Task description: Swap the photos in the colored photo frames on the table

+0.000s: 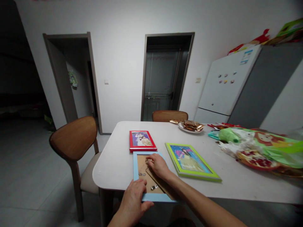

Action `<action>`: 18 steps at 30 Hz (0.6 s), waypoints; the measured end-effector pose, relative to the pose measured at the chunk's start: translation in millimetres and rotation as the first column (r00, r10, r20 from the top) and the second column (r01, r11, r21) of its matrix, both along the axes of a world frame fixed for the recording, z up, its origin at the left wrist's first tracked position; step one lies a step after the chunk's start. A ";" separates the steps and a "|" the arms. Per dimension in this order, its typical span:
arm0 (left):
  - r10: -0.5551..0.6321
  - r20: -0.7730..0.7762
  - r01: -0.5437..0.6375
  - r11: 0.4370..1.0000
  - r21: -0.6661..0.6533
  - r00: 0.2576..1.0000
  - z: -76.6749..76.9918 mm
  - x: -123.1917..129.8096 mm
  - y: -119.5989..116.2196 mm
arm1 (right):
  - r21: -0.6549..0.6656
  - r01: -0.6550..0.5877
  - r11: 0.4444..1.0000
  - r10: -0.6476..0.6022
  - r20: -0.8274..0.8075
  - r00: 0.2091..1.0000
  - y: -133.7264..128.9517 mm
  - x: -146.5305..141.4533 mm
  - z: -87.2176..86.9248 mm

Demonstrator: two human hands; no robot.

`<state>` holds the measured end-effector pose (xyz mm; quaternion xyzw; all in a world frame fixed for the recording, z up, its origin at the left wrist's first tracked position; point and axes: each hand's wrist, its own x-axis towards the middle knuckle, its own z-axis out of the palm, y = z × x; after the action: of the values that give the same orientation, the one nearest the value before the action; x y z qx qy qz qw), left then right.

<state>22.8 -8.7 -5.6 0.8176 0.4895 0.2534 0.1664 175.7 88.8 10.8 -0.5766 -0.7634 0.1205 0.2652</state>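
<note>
A light blue picture frame (135, 166) lies face down at the table's near edge, its brown backing board (148, 182) showing. Small metal clips (153, 187) sit on the board. My left hand (133, 199) grips the frame's lower left side, thumb at the near edge. Over the upper part of the board, my right hand (158, 166) has its fingertips pinched at a small metal clip, mostly covered by the fingers. Beyond the blue frame is a red picture frame (131, 142) with a photo. A lime green picture frame (174, 164) with a photo lies to the right.
The white table (111, 160) carries a plate of gold packets (191, 126) at the back. Plastic bags (265, 142) and a dish with red pieces (258, 159) crowd the right side. Wooden chairs (75, 138) stand left and behind; a fridge (217, 78) is back right.
</note>
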 end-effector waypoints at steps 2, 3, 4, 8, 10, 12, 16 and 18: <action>0.005 -0.008 -0.005 1.000 -0.004 1.000 1.0 0.1 -0.2 | -0.057 0.044 0.997 -0.043 0.012 0.999 15.1 0.6 -0.5; 0.008 -0.013 -0.008 1.000 -0.006 1.000 1.2 0.3 -0.5 | -0.074 0.052 0.996 -0.050 0.018 0.999 21.3 0.3 -1.7; 0.011 -0.018 -0.011 1.000 -0.007 1.000 1.3 0.6 -0.8 | -0.084 0.061 0.995 -0.059 0.021 0.998 26.4 -0.5 -3.5; 0.035 -0.027 -0.035 0.999 -0.015 0.999 0.5 2.3 -3.6 | -0.116 0.135 0.984 -0.131 0.042 0.991 40.0 -5.5 -12.1; 0.044 -0.032 -0.045 0.999 -0.022 0.999 -0.2 3.2 -4.8 | -0.139 0.177 0.974 -0.171 0.053 0.984 45.2 -7.9 -15.0; 0.050 -0.040 -0.051 0.998 -0.024 0.998 -1.0 3.8 -5.2 | -0.164 0.211 0.964 -0.203 0.064 0.977 50.1 -9.6 -16.3; 0.051 -0.054 -0.053 0.998 -0.029 0.997 -1.0 4.1 -4.8 | -0.187 0.271 0.944 -0.260 0.082 0.962 56.4 -11.8 -15.5; 0.053 -0.056 -0.055 0.998 -0.029 0.997 0.4 4.2 -5.1 | -0.187 0.305 0.934 -0.294 0.089 0.952 57.4 -12.7 -14.2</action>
<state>27.1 -13.9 -5.1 0.8082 0.5195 0.2276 0.1585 163.0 146.2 -3.4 -0.7130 -0.6583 0.1368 0.1989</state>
